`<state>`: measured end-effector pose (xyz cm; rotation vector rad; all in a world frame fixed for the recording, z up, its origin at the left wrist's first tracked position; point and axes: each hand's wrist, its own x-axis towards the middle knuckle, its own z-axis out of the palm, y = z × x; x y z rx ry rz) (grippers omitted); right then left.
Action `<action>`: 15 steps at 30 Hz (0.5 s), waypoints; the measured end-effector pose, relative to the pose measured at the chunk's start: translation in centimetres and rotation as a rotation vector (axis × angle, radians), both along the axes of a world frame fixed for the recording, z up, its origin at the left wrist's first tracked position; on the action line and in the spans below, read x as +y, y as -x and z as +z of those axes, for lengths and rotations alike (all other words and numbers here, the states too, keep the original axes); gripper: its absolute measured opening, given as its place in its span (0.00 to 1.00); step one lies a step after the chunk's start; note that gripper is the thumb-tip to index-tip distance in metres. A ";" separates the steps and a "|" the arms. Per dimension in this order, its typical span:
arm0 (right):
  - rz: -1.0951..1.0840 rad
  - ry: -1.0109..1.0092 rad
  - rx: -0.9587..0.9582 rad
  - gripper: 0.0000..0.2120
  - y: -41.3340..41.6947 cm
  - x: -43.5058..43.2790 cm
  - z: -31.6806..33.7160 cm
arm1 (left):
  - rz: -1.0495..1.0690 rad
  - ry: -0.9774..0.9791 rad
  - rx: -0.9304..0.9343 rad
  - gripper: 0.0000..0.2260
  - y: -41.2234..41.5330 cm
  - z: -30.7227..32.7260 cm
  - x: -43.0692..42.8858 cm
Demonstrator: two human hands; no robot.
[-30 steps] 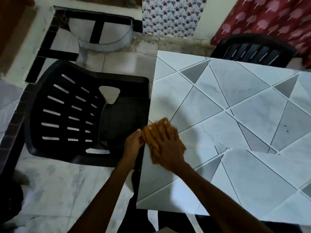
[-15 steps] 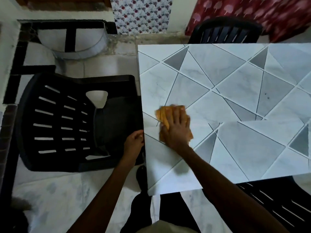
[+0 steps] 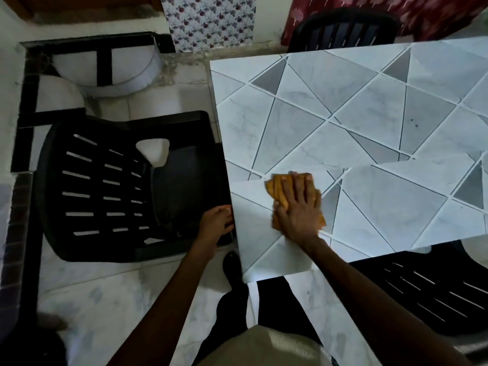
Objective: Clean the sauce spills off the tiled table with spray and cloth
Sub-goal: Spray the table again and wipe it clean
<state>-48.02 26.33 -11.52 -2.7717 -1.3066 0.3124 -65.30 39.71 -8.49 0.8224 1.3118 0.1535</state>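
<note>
Views: one, a wide-angle camera worn on the head.
Position: above the near left corner of the table (image 3: 369, 114), over the wearer's own torso (image 3: 264, 344), which fills the bottom edge.
Facing: forward and steeply down, almost plumb.
Range: near; the forearms run up from the bottom edge, and the left hand (image 3: 215, 220) and right hand (image 3: 298, 207) lie just below centre.
Coverage: table across the upper right, cut by the right edge; black chair (image 3: 118, 180) and floor (image 3: 105, 299) at left; second chair (image 3: 422, 291) lower right; third chair (image 3: 343, 30) and a strip of wall at top.
Distortion: a break in the tile pattern may be a lens fault.
</note>
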 end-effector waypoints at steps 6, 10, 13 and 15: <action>0.600 -0.132 0.019 0.31 10.7 -4.9 -0.8 | 0.047 -0.125 0.026 0.13 1.4 -0.1 0.8; 0.469 -0.001 0.037 0.30 6.7 -11.3 -0.8 | -0.097 -0.225 0.031 0.12 1.6 -1.4 -0.1; 0.074 0.082 0.068 0.30 0.8 -15.3 -0.2 | -0.212 -0.302 0.018 0.15 1.3 -1.4 -1.8; -0.172 0.101 0.066 0.32 -1.6 -15.7 0.0 | -0.250 -0.389 0.018 0.19 1.1 -1.1 -2.6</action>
